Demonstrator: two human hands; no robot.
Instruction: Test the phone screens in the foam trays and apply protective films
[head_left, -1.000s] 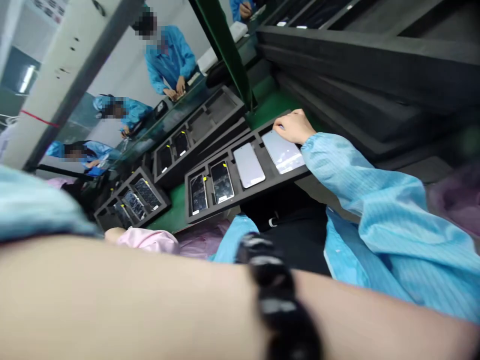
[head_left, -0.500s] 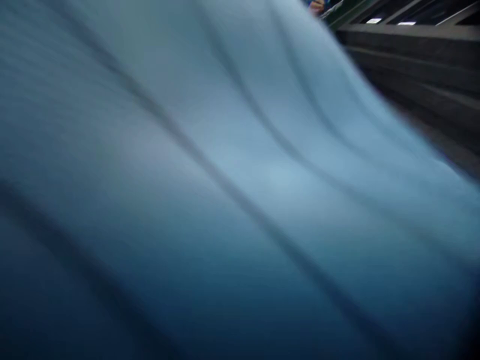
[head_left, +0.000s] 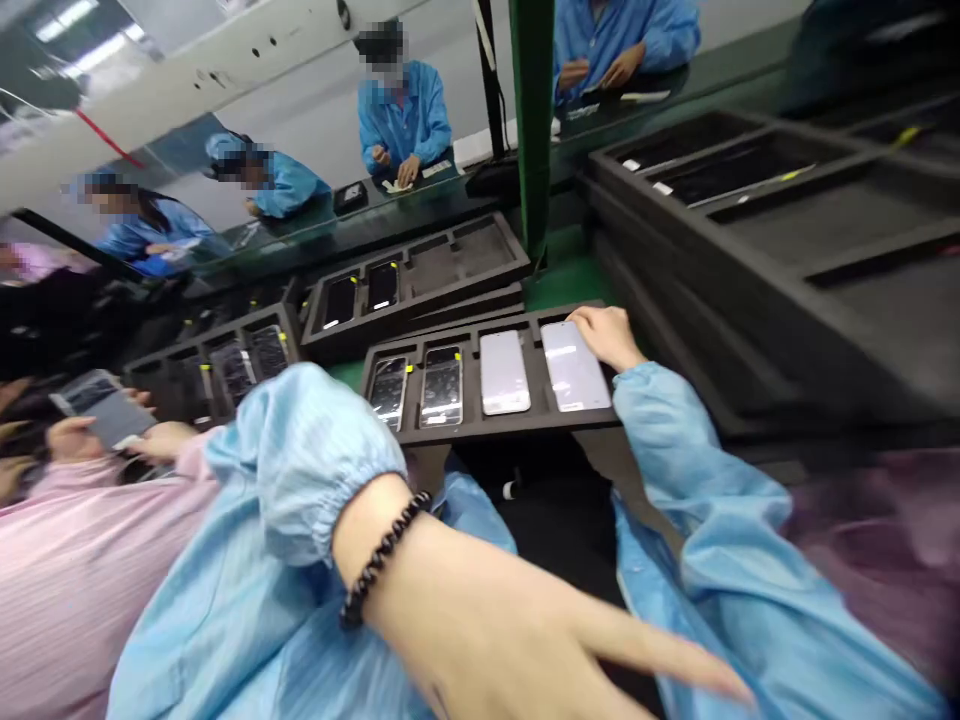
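My left hand (head_left: pixel 510 620) is close to the camera at the bottom, with a black beaded bracelet (head_left: pixel 386 560) on its wrist. Its fingers are stretched out and apart, and nothing shows in them; some run out of the picture. Farther off, my right hand (head_left: pixel 609 335) bends its fingers over the upper right edge of a white-screened smartphone (head_left: pixel 576 370). That phone lies in the right compartment of a black foam tray (head_left: pixel 517 432). Beside it sits another white-screened phone (head_left: pixel 504 373). Two dark phones with yellow tabs (head_left: pixel 442 388) fill the left compartments.
Another foam tray (head_left: pixel 431 285) with two dark phones stands behind. Large stacked trays (head_left: pixel 750 250) rise at the right, near a green post (head_left: pixel 529 130). At left, a person in pink holds a phone (head_left: pixel 112 408). Several people in blue work across the bench.
Blurred blue striped cloth filled most of the earlier view. Now the trays, the phones and both my hands are in sight.
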